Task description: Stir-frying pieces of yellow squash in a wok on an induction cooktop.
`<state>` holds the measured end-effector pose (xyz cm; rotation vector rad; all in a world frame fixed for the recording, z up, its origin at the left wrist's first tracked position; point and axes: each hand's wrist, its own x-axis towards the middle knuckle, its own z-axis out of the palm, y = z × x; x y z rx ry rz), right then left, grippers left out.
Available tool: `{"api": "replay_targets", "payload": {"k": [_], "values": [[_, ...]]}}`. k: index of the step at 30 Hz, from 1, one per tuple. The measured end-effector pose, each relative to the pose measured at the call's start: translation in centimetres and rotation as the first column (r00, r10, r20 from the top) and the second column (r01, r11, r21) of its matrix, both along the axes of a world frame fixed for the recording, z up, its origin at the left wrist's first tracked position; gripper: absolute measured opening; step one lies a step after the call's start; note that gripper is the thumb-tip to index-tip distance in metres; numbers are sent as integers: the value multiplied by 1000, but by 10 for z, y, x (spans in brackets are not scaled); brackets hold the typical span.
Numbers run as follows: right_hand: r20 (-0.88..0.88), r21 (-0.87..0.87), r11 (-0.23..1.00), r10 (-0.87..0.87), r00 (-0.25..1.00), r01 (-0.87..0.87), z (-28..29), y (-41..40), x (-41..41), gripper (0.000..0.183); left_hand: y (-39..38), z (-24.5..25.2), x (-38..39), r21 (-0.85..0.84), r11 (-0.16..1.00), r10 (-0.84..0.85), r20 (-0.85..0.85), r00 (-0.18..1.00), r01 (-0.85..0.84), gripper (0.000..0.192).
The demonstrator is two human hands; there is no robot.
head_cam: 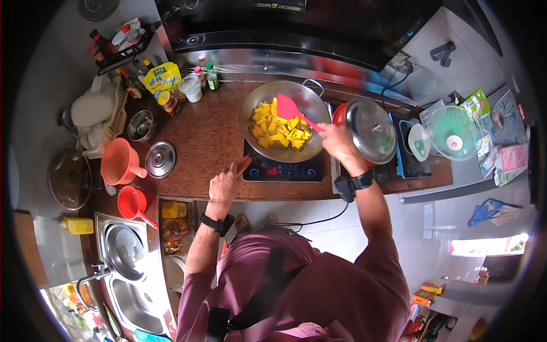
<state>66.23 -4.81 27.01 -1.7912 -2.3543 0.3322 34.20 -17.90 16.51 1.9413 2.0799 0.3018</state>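
My right hand (340, 143) grips a pink-red spatula (287, 107), its blade down among cut yellow pieces (273, 128), perhaps pumpkin, in a steel wok (252, 96). Below the wok's left front, my left hand (224, 184) is closed around a brown handle (245, 164). That handle points towards the wok, though the joint between them cannot be made out. Under the wok is a black induction cooktop (282, 174) with a lit red display along its front. The yellow pieces lie mostly in the left and middle of the wok.
Right of the wok stands a red pot with a glass lid (372, 128), then a green fan (454, 126). Seasoning bottles (212, 77) line the back left. Nearer left are an orange ladle (117, 162), a steel lid (160, 159), a red dipper (131, 202) and a sink (136, 305).
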Motion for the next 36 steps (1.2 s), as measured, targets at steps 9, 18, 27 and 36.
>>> {"api": "replay_targets", "payload": {"k": [9,18,27,36], "values": [[277,-146,952,-222,935,269,21,87,14,31,-1,-11,-7,81,995,-63,-6,998,63,48],[131,-79,974,220,967,-211,15,85,-58,31,2,-15,-6,97,994,-55,-40,998,58,43],[260,85,912,369,892,-402,-8,-7,-28,45,2,-5,-5,48,998,-45,-20,999,46,44],[260,-40,962,271,927,-270,40,-98,-5,44,2,1,-2,16,999,-42,-12,999,42,49]]}}
